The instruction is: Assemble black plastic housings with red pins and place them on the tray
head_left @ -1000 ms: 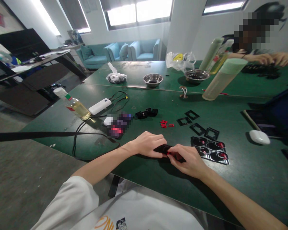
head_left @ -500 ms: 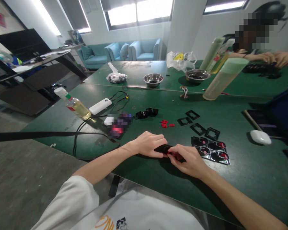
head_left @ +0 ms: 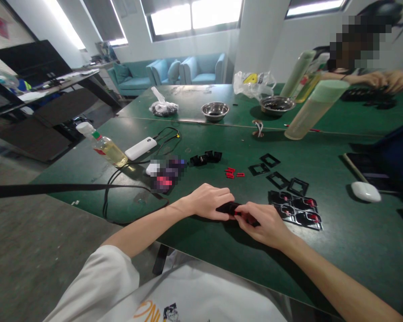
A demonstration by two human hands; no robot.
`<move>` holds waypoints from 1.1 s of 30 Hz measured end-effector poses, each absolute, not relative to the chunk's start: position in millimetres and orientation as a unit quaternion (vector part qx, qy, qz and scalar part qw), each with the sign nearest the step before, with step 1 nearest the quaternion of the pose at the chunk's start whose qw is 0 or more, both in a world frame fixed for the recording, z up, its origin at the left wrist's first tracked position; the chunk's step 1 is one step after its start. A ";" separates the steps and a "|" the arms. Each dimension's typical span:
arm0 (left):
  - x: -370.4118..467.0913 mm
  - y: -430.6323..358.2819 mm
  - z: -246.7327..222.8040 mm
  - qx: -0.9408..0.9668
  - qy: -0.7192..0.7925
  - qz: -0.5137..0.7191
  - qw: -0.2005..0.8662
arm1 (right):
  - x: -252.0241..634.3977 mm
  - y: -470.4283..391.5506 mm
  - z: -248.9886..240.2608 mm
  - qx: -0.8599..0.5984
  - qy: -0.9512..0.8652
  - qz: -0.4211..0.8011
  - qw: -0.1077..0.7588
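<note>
My left hand (head_left: pixel 213 202) is closed around one end of a black plastic part (head_left: pixel 227 208), low over the table near its front edge. At the part's other side my right hand (head_left: pixel 262 223) pinches, with a bit of red showing at its fingertips. The fingers cover much of the part, so its full shape is hidden. Right of my right hand lie several glossy black pieces with red inserts (head_left: pixel 296 211), set side by side. Beyond them are several flat black square frames (head_left: pixel 269 169). Small red clips (head_left: pixel 230 173) and a row of black blocks (head_left: pixel 205 158) lie ahead of my hands.
On the green table (head_left: pixel 201 138) stand a yellow-liquid bottle (head_left: pixel 110 152), a white power bank (head_left: pixel 141 148) with cables, metal bowls (head_left: pixel 215 111) and a green-capped bottle (head_left: pixel 315 112). A white mouse (head_left: pixel 366 191) lies right. Across the table another person's hands (head_left: pixel 389 81) handle black parts.
</note>
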State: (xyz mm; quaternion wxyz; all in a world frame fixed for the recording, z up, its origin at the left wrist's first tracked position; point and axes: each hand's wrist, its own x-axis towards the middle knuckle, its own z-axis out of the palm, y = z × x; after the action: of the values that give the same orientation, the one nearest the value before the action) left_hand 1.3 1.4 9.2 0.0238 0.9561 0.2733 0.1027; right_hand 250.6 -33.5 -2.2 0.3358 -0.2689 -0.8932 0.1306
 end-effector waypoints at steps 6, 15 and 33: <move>1.4 1.7 8.4 0.956 0.273 0.104 0.027 | 250.1 -33.8 -1.4 -0.270 -0.892 0.133 0.337; 1.2 1.9 7.1 0.955 0.273 0.110 0.025 | 250.6 -33.5 -1.5 -0.266 -0.896 0.128 0.332; 0.8 1.8 6.5 0.956 0.269 0.114 0.025 | 251.1 -32.8 -3.6 -0.265 -0.900 0.125 0.322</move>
State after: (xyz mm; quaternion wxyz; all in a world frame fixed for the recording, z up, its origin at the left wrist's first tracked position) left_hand 0.8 1.8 6.5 0.0246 0.9560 0.2693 0.1137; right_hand 251.1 -32.8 -3.6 0.3216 -0.2648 -0.9005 0.1250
